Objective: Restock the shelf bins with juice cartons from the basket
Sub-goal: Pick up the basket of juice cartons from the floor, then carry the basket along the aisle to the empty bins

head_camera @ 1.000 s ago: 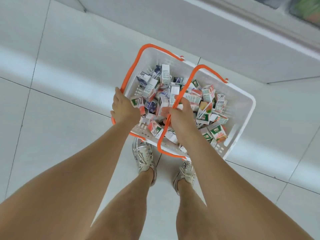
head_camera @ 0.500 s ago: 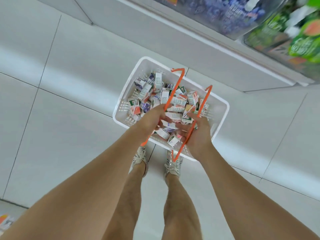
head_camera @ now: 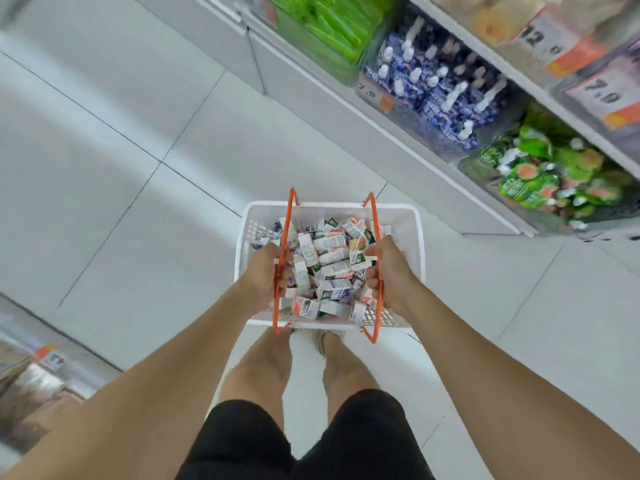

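Observation:
A white plastic basket (head_camera: 412, 237) with two orange handles hangs in front of my legs, above the floor. It is piled with several small juice cartons (head_camera: 329, 268) in white, green, purple and pink. My left hand (head_camera: 265, 271) is closed around the left orange handle (head_camera: 281, 258). Gripping the right orange handle (head_camera: 378, 268) is my right hand (head_camera: 388, 271). Clear shelf bins sit at the upper right: one with purple cartons (head_camera: 440, 84), one with green and pink pouches (head_camera: 550, 178).
The low white shelf edge (head_camera: 398, 140) runs diagonally from top centre to the right. A bin of bright green packs (head_camera: 322, 32) stands further along, with price tags on the shelf above. Another shelf with goods (head_camera: 31, 393) is at the lower left. White tiled floor surrounds my feet.
The basket has been lifted and turned square to me, with the handles spread apart, one in each hand. My view has swung up so the shelf bins now show.

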A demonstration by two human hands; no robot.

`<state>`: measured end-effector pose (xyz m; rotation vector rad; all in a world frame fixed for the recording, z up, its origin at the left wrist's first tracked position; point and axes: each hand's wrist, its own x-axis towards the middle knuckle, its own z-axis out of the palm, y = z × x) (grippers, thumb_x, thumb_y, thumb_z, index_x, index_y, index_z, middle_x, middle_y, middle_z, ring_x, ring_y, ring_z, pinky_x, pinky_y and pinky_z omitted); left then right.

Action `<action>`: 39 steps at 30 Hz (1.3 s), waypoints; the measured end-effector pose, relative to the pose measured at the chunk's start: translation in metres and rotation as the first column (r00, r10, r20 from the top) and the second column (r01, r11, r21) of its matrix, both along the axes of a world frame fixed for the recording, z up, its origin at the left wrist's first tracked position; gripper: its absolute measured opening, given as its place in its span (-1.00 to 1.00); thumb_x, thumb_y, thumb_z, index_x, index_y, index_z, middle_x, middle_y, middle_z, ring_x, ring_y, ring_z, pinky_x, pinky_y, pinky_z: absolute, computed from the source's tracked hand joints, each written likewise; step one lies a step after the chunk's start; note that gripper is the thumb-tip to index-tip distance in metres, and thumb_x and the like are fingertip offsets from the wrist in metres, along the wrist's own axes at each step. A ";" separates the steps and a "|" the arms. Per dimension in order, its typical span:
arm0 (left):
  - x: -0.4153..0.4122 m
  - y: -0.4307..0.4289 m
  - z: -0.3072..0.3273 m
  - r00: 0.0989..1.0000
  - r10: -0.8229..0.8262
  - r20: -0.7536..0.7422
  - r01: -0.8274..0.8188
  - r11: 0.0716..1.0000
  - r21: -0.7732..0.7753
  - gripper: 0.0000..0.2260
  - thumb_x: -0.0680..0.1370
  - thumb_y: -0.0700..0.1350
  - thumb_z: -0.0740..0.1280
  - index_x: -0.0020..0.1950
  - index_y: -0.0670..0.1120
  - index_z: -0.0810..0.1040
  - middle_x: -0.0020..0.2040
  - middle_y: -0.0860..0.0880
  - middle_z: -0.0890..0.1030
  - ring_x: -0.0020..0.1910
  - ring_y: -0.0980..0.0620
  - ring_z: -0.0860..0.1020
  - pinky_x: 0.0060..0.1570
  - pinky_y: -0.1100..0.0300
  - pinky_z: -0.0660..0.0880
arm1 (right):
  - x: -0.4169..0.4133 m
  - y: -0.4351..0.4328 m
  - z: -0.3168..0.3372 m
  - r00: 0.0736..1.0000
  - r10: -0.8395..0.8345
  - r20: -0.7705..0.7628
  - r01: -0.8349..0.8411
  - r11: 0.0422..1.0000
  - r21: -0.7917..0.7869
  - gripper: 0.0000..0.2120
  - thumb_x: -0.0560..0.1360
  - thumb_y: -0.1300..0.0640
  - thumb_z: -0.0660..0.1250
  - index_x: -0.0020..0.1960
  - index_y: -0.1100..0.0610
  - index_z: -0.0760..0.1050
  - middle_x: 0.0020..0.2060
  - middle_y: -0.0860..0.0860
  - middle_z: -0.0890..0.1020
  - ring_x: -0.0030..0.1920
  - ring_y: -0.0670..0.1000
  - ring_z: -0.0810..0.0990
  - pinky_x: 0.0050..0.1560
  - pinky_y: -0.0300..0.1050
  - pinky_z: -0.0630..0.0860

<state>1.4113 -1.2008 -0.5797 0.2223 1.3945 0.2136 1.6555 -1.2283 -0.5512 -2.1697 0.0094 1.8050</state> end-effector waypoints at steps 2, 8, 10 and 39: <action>-0.029 -0.006 0.036 0.996 0.085 0.003 -0.085 0.996 -0.006 -0.88 0.48 -0.07 0.14 -0.20 -0.04 0.42 -0.36 -0.03 0.36 -0.44 0.01 0.20 -0.31 0.11 0.21 | -0.025 0.011 0.036 0.993 0.112 0.035 -0.113 0.993 0.036 -0.68 0.49 -0.08 0.14 0.08 0.08 0.51 -0.39 0.00 0.39 -0.47 -0.02 0.28 -0.43 -0.18 0.21; -0.130 -0.001 0.137 0.954 0.299 0.023 -0.299 0.954 0.014 -0.72 0.49 -0.04 0.17 0.05 -0.12 0.58 -0.21 -0.14 0.57 -0.40 -0.01 0.31 -0.29 0.09 0.30 | -0.111 0.053 0.124 0.977 0.163 0.135 -0.182 0.972 0.148 -0.60 0.49 -0.13 0.05 0.04 0.07 0.54 -0.39 0.01 0.42 -0.47 -0.01 0.31 -0.42 -0.17 0.22; -0.161 0.009 0.169 0.933 0.359 0.031 -0.359 0.933 0.012 -0.67 0.53 -0.04 0.13 0.13 -0.14 0.59 -0.13 -0.17 0.64 -0.39 -0.01 0.32 -0.29 0.10 0.31 | -0.144 0.065 0.149 0.973 0.188 0.136 -0.211 0.959 0.187 -0.58 0.49 -0.15 0.03 0.05 0.07 0.53 -0.42 0.01 0.41 -0.47 -0.01 0.32 -0.43 -0.17 0.23; -0.664 0.564 0.277 0.847 0.528 -0.063 -0.480 0.809 0.339 -0.75 0.56 0.04 0.13 0.02 -0.03 0.54 -0.38 -0.01 0.46 -0.48 0.04 0.26 -0.39 0.17 0.19 | -0.670 0.666 0.257 0.801 0.564 0.202 -0.596 0.718 0.359 -0.60 0.55 -0.11 -0.01 0.25 0.01 0.40 -0.25 0.18 0.56 -0.47 0.07 0.45 -0.45 -0.14 0.39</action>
